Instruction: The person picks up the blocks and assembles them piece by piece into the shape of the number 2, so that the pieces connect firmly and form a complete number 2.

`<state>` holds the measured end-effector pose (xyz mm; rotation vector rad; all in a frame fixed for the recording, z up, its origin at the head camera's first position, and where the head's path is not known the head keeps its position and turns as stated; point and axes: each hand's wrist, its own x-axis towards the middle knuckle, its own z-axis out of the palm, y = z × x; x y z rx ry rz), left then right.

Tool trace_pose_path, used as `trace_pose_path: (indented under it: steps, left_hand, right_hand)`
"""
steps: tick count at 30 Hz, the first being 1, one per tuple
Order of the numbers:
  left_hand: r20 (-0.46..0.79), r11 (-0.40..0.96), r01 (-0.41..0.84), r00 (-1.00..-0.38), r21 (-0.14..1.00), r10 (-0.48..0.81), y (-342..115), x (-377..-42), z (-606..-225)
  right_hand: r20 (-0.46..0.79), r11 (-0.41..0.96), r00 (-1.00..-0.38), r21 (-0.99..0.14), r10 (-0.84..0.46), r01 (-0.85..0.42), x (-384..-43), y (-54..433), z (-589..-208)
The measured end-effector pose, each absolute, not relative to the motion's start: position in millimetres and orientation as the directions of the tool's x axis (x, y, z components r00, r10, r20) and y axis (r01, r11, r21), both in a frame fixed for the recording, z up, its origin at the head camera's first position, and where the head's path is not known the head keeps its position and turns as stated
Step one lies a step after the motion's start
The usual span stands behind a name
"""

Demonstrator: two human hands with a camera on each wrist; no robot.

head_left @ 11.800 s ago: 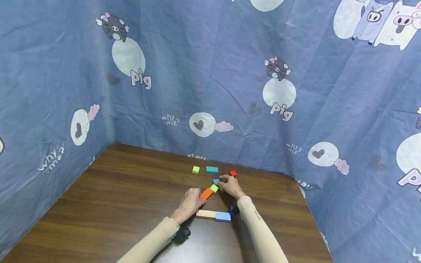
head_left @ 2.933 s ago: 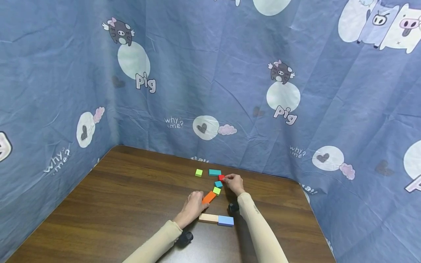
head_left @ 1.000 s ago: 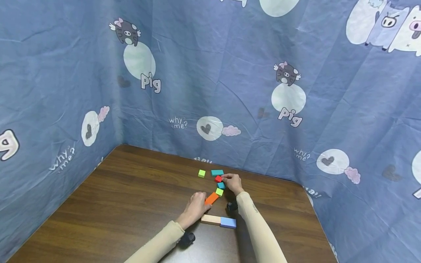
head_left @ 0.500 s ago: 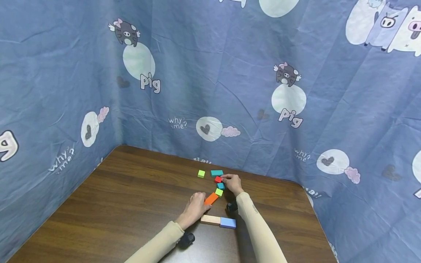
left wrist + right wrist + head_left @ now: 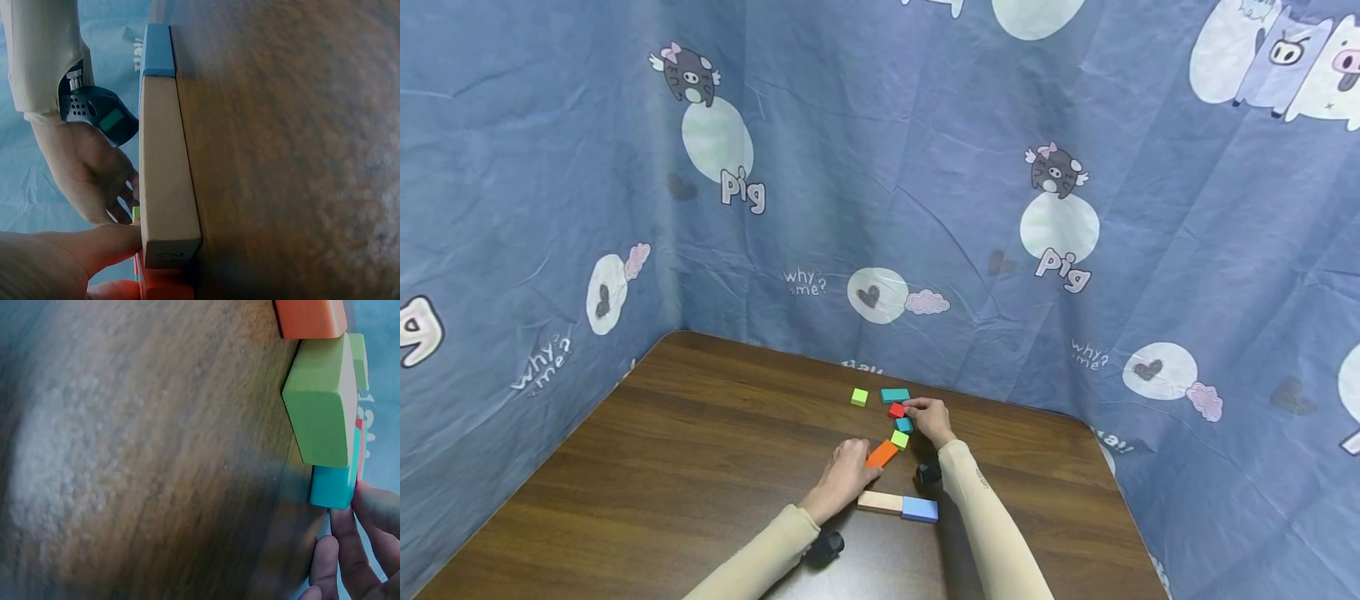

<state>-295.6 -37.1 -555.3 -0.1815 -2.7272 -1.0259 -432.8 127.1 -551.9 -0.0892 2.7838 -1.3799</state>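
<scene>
My left hand [image 5: 842, 475] holds the orange block [image 5: 882, 454] at its near end, thumb on one side. At the orange block's far end sits a lime-green block [image 5: 899, 440], then a small teal-blue block [image 5: 903, 426]. Beyond that, my right hand [image 5: 931, 419] pinches a red block [image 5: 897, 411] between thumb and fingertips. These blocks form a slanting, slightly curved line on the table. In the right wrist view, the lime block [image 5: 319, 406] and teal-blue block [image 5: 331, 486] stand close together, while the red block is mostly hidden.
A longer teal block [image 5: 895, 396] lies just behind the red one, with another lime block [image 5: 860, 397] to its left. Nearer me, a plain wooden block [image 5: 880, 502] and a light-blue block [image 5: 920, 509] lie end to end. Blue printed cloth [image 5: 880, 233] hangs behind the table.
The right hand has left the small teal-blue block and brought the red block leftward to the line's far end. In the last second it has barely shifted. The left hand stays at the orange block.
</scene>
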Motion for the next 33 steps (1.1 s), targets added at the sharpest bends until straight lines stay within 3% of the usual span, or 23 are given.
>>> trace_pose_path:
  steps: [4, 12, 24, 33]
  left_hand:
    - [0.256, 0.747, 0.197, -0.966, 0.635, 0.037, -37.8, -295.3, -555.4]
    - [0.264, 0.745, 0.192, -0.964, 0.638, 0.022, -38.3, -297.1, -557.8]
    - [0.252, 0.737, 0.195, -0.967, 0.648, 0.035, -38.6, -297.4, -557.7]
    - [0.247, 0.746, 0.194, -0.968, 0.636, 0.041, -38.2, -299.3, -556.8]
  right_hand:
    - [-0.007, 0.587, -0.998, -0.809, -0.067, -0.034, -431.4, 128.0, -550.5]
    - [-0.099, 0.390, -0.992, -0.919, -0.079, 0.061, -429.8, 140.8, -547.9]
    - [-0.123, 0.244, -0.942, -0.969, -0.313, 0.046, -423.6, 155.1, -553.9]
    - [-0.114, 0.233, -0.890, -0.973, -0.441, 0.009, -418.8, 159.3, -556.1]
